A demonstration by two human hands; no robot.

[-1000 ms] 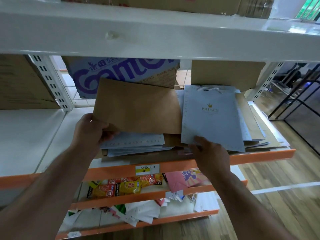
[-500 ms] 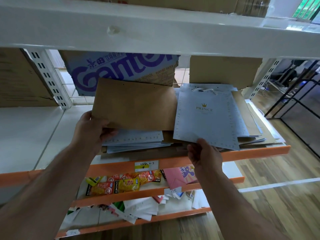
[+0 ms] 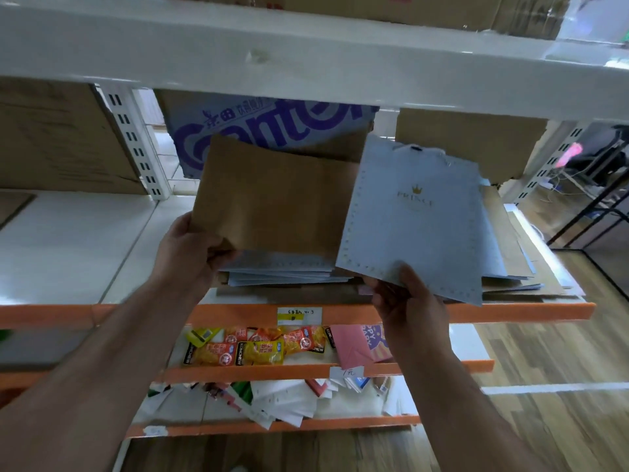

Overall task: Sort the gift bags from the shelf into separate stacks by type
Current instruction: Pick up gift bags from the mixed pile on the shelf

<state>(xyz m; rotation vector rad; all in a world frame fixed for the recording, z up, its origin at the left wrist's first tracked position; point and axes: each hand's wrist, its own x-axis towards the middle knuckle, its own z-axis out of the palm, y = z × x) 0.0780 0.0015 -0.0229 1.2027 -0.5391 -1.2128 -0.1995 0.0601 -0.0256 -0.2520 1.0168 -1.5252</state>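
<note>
At frame centre our left hand (image 3: 190, 253) pinched the brown gift bag (image 3: 272, 206) by its corner. Our right hand (image 3: 405, 301) pinched the blue gift bag (image 3: 418, 226) by its lower edge. Both bags were tilted above the shelf (image 3: 238, 313). Such thin grips might let one slip and remix the types.

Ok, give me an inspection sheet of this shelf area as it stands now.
Surface: white shelf board, orange front edge.
Job's things: brown paper bag held tilted above a stack of blue bags; blue PRINCE bag held over a mixed brown-and-blue pile at right.
Clutter: snack packets and a pink card on the shelf below; white paper items on the lowest shelf; purple-printed carton behind.
Grips: left grip pinches the brown paper bag's near left corner; right grip holds the blue PRINCE bag's near edge.
Cables: what look like thin wires on the floor beyond the rack, far right; blurred.
Surroundings: wooden floor; black metal frame at right.
</note>
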